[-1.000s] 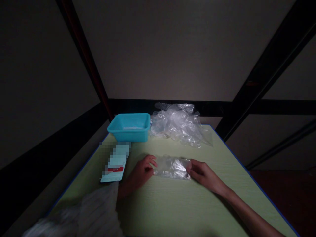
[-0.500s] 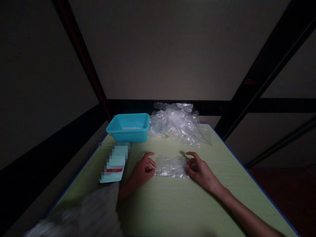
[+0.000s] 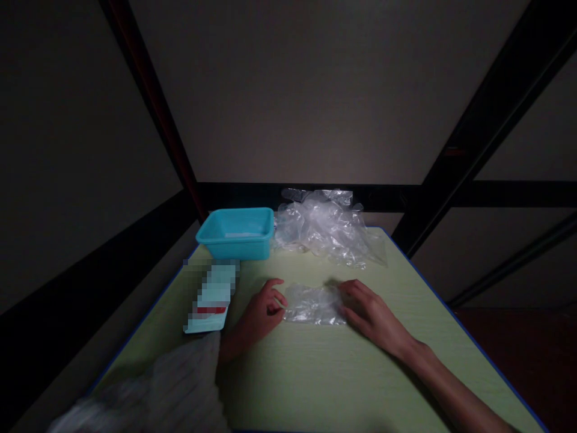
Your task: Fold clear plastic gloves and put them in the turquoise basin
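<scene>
A clear, crinkled plastic piece (image 3: pixel 313 304) lies flat on the table in a rough rectangle, looking like a folded disposable plastic glove. At its left edge is my left hand (image 3: pixel 265 307), the thumb and curled fingers closed on the edge and the index finger raised above. My right hand (image 3: pixel 367 310) rests at the right edge, its fingers stretched out over the upper corner and the thumb lower down, with a gap between them. Farther back sits a loose pile of clear disposable plastic gloves (image 3: pixel 329 225), some with finger shapes showing.
A turquoise plastic basin (image 3: pixel 238 248) stands at the back left of the pale table (image 3: pixel 306 373). In front of it lies a pale-green flat object with a red band (image 3: pixel 214 294), partly blurred out. A wall (image 3: pixel 288 108) rises behind the table.
My right hand has uncurled: its fingers are straighter and lie over the plastic's right corner. My left hand and the plastic look nearly the same.
</scene>
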`<state>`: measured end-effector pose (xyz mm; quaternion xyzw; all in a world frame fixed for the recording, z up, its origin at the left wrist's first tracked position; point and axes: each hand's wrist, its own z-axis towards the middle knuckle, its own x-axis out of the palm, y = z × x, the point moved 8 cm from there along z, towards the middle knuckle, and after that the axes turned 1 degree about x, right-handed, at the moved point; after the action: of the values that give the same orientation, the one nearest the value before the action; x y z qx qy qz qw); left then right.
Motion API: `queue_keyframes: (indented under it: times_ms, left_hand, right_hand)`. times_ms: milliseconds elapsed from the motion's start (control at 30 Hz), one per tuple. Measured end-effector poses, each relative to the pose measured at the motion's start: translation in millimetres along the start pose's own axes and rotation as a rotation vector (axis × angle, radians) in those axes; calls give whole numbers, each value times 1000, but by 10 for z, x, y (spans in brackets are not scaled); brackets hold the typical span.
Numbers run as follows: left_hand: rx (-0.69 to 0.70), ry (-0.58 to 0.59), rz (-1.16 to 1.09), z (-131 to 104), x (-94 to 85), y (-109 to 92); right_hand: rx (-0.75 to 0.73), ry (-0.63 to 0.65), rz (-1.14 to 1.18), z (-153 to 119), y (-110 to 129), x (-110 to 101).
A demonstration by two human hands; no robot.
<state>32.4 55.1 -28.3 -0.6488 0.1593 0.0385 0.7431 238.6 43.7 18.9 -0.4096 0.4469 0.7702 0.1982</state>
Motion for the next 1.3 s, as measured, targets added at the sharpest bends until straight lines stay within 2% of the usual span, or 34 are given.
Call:
queue_keyframes:
  times_ms: [67, 167, 333, 467, 700, 1033, 1300]
  left_hand:
    - [2, 4, 1, 0, 1, 0]
    - [-2, 2, 1, -1, -2, -8]
    - [-9, -8, -7, -1, -9, -44]
    - [-13, -22, -23, -6, -23, -71]
    - [-15, -54, -39, -14, -64, -89]
    - [-17, -26, -31, -10, -50, -55]
    - [-24, 24, 0, -13, -26, -97]
  right_hand:
    - [-75, 105, -80, -16, 43, 71]
    - [-73, 238, -176, -50, -9, 193]
    - [-7, 321, -212, -89, -98, 264]
    - [-10, 332, -213, -89, -82, 256]
    - [-27, 199, -182, -44, -59, 196]
    - [12, 257, -244, -61, -107, 257]
    - [-11, 284, -310, -82, -107, 277]
